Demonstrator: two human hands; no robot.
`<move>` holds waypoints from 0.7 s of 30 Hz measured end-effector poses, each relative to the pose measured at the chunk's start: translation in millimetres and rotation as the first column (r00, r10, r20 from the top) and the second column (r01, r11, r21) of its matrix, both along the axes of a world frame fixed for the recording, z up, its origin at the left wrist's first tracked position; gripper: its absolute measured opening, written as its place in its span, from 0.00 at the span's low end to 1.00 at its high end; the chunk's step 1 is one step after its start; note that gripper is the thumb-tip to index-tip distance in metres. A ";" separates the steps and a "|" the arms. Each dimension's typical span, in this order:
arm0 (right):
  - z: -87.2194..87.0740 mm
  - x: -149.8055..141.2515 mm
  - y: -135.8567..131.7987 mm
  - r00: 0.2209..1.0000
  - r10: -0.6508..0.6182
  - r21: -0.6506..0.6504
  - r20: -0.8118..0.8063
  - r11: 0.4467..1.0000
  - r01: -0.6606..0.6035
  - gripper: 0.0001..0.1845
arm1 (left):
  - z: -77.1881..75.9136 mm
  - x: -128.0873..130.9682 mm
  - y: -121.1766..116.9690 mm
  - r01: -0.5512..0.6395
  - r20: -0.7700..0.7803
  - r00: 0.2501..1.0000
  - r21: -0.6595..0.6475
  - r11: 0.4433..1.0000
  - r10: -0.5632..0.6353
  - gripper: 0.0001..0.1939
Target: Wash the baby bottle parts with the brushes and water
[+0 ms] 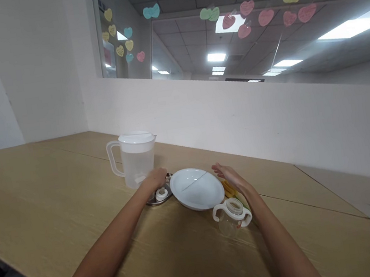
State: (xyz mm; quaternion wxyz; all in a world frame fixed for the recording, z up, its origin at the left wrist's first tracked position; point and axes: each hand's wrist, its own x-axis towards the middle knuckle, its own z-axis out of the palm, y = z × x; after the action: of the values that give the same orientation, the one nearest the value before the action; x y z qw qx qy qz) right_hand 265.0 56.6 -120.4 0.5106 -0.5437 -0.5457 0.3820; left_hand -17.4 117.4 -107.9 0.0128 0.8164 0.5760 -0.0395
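Note:
My left hand (157, 179) reaches over a metal tray (153, 203), fingers curled by a small shiny dark item (169, 176); what they grip is partly hidden. A white ring-shaped cap (161, 194) lies on that tray. My right hand (228, 174) is held with fingers stretched out beyond the right rim of a white bowl (198, 196), holding nothing visible. A thin line crosses the bowl's inside; I cannot tell what it is. Below the right hand lies a yellow item (228, 189), partly covered. Nearer me stands a clear lidless baby bottle (230, 224) with two white handles.
A translucent lidded pitcher (138, 161) stands behind my left hand, its handle to the left. The wooden table (57, 188) meets a white wall (201, 108) at the back. Heart-shaped notes dot the window above. The table's edge drops off at lower left.

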 end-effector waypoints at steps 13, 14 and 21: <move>82.3 -3.7 -49.4 0.895 -0.285 0.616 -0.343 0.651 0.443 0.19 | -13.8 -1.6 12.7 -0.007 0.031 1.000 0.015 1.000 0.006 0.16; 89.1 -6.4 -55.2 0.831 -0.341 0.626 -0.439 0.548 0.555 0.18 | -15.0 -0.9 12.4 -0.009 0.029 1.000 0.014 1.000 0.008 0.16; 115.0 -26.5 -86.8 0.650 -0.433 0.601 -0.625 0.265 0.754 0.09 | -16.1 4.1 13.4 -0.028 0.026 0.999 0.020 0.999 0.028 0.16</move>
State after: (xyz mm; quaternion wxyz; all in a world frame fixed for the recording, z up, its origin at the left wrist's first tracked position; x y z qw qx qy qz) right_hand 238.5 -30.2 -5.4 0.8915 -0.3254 -0.3089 -0.0624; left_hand -13.3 130.8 -123.9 0.0125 0.8088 0.5875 -0.0230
